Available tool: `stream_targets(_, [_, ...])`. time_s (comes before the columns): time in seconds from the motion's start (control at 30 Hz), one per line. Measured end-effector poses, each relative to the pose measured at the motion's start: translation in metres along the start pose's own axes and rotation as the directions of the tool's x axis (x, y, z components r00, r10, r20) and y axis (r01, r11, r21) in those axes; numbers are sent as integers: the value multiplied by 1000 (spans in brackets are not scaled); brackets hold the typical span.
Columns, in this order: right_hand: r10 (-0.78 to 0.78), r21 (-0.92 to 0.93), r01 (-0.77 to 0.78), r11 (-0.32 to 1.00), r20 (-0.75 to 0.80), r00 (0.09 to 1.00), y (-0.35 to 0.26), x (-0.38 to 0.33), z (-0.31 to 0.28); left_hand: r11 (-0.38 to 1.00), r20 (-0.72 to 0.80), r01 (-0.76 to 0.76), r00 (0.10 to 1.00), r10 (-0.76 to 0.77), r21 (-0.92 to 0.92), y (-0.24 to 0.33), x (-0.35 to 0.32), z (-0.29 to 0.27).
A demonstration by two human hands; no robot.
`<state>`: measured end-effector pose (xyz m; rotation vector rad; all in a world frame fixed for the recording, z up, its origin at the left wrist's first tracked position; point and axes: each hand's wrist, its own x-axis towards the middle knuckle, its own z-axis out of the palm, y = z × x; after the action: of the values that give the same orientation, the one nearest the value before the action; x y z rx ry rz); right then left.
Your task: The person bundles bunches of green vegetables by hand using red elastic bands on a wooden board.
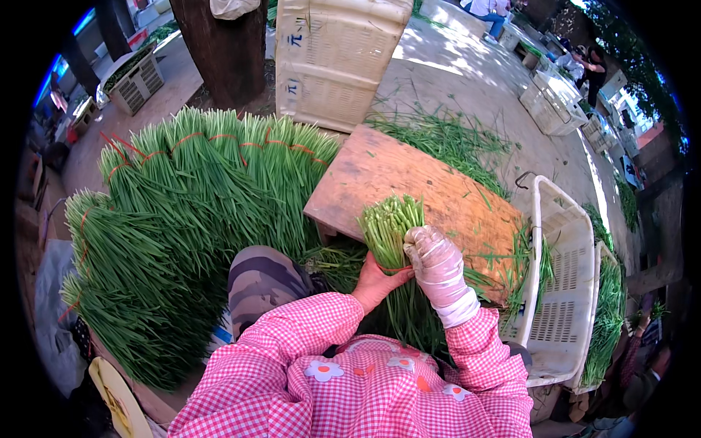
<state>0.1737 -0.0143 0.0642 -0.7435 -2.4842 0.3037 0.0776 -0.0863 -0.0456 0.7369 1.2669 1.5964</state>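
Observation:
A bunch of green chives (393,226) stands upright, pale cut ends up, at the near edge of a worn wooden board (431,175). My left hand (380,283) is wrapped round it from the left, below those ends. A thin red band (394,269) shows on the bunch beside my left fingers. Against the bunch's right side, my right hand (436,264), in a whitish, stained glove, is closed with its fingers curled in. Whatever it pinches is hidden. The leaves hang down between my forearms.
Many tied chive bunches (219,171) stand packed in an arc on my left. At right sits a white plastic crate (558,292); another crate (332,58) stands upright beyond the board, near a tree trunk (226,51). Loose leaves (453,142) litter the ground. People work far right.

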Motion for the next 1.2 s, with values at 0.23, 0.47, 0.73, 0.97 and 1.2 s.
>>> stream_targets(0.23, [22,122,-9,992,-108,994,-8,12,-12,983,44,-112,993,107,146,-3,5,-3])
stream_targets(0.47, [106,232,-125,965,93,990,-7,35,-40,973,78,-125,991,111,196,-14,1,-6])
stream_targets(0.73, [-112,-181,171,968,298,948,12,47,-50,942,115,-204,977,179,265,-10,-4,-1])
stream_targets(0.97, [338,827,-181,532,-12,941,34,38,-63,999,142,-32,989,30,14,-8,-1,-7])
stream_targets(1.2, [347,167,-637,753,721,599,61,-61,-46,860,211,324,943,-259,-393,11,9,-18])
